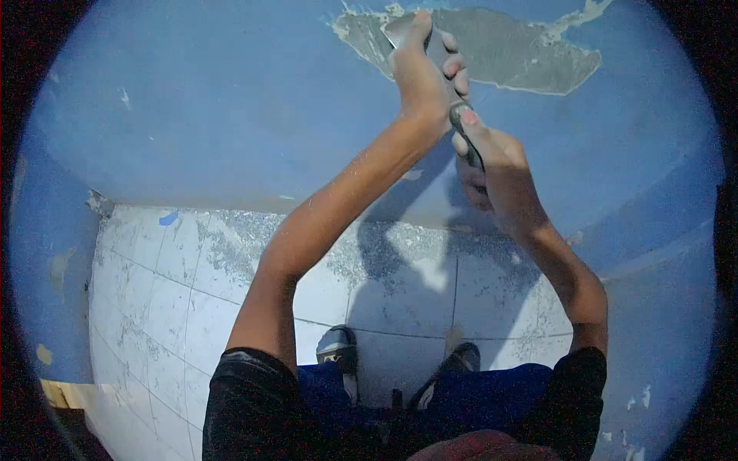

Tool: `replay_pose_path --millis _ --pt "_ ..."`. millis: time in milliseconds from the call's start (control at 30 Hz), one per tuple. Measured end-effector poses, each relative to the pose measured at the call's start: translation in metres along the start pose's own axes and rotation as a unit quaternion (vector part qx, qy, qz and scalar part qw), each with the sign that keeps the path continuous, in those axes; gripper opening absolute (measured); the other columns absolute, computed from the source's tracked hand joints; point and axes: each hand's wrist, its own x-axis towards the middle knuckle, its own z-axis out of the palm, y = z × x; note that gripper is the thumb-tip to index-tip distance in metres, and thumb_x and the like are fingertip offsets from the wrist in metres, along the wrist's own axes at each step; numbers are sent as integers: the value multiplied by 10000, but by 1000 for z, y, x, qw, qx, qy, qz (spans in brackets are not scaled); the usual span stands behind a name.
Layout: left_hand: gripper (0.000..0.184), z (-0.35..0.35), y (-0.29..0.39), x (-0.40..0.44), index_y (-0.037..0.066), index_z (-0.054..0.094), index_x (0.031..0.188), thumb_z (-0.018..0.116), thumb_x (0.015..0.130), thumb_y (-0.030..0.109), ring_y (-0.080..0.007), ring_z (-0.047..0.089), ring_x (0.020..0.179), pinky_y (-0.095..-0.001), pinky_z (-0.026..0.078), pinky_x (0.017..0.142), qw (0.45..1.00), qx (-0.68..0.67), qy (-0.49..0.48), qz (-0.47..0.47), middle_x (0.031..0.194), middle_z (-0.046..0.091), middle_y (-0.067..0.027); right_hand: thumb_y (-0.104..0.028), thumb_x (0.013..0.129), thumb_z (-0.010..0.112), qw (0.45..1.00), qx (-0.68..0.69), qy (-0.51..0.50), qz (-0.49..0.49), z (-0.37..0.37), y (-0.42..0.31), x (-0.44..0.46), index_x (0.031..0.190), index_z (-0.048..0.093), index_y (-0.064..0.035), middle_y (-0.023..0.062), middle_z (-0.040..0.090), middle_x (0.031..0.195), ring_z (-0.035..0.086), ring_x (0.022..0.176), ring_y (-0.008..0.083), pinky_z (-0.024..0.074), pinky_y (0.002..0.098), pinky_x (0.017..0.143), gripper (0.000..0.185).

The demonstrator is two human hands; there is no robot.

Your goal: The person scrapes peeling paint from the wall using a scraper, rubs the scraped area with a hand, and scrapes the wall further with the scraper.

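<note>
A scraper with a dark handle lies against the blue wall, over the left part of a bare grey patch with ragged pale edges. My left hand is wrapped round the blade part of the tool, its thumb pointing up and its fingertips curled at the right side. Below it, my right hand grips the dark handle with the thumb on top. Both hands look dusty. The blade's exact edge is partly hidden by my left hand.
The white tiled floor has grey debris scattered along the wall's base. A blue chip lies near the left corner. My shoes are below, and blue side walls stand left and right.
</note>
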Motion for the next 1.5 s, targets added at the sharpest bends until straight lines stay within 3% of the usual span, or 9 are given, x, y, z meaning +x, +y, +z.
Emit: replay_pose_path --millis 400,500,700,800,1100,1200,1367,1433,1500 --pt "456 -3 -5 4 103 447 744 418 909 527 -151 391 392 -284 311 377 1000 -6 -7 20 512 393 -8 -474 926 498 1000 3 -15 22 -6 6 5 746 514 -97 -49 378 511 310 358 45 217 226 332 418" --pt "431 3 2 10 111 460 742 423 913 504 -145 390 386 -278 300 366 999 -36 -1 17 505 395 -2 -477 925 499 999 -10 -23 -45 -5 -13 4 740 515 -96 -46 381 511 315 358 47 217 230 327 423" --pt "406 -2 -3 0 123 488 727 441 917 479 -137 376 368 -264 292 348 1000 10 9 9 487 383 11 -473 921 506 1000 14 2 20 -2 4 2 729 503 -97 -51 382 516 309 365 50 224 222 338 422" --pt "387 6 5 0 108 492 761 456 922 459 -133 391 371 -266 292 336 1000 -23 15 9 489 378 15 -464 925 504 999 0 -30 -44 -7 -4 7 730 505 -100 -55 380 515 314 363 50 226 219 340 413" --pt "429 6 4 7 111 473 722 450 921 491 -118 390 363 -248 312 320 1000 -7 -1 26 491 375 19 -497 927 472 999 -16 -1 -29 -1 -5 4 732 518 -112 -75 357 520 284 381 38 202 223 342 434" --pt "429 3 0 4 112 475 721 455 919 493 -118 390 362 -246 317 331 999 28 -17 15 492 381 16 -473 944 447 996 -13 83 8 7 17 4 722 506 -110 -79 342 510 280 379 32 191 218 334 429" --pt "425 15 7 6 106 490 739 472 914 493 -126 399 365 -264 324 341 999 0 -1 32 494 402 9 -445 945 455 998 -19 18 -49 -5 -5 5 729 521 -90 -49 398 488 344 348 75 261 255 340 421" --pt "388 -3 -15 2 87 531 820 459 935 451 -119 424 391 -265 335 352 998 54 20 16 511 430 9 -445 950 440 995 -36 66 -64 -2 36 12 748 525 -81 -41 402 478 355 335 94 263 262 331 425" --pt "358 -26 -41 -13 86 554 815 474 944 410 -105 430 401 -257 326 348 992 117 38 -18 533 455 4 -368 897 553 961 -192 45 -193 -27 116 28 793 547 -63 12 491 548 504 474 164 392 312 450 322"
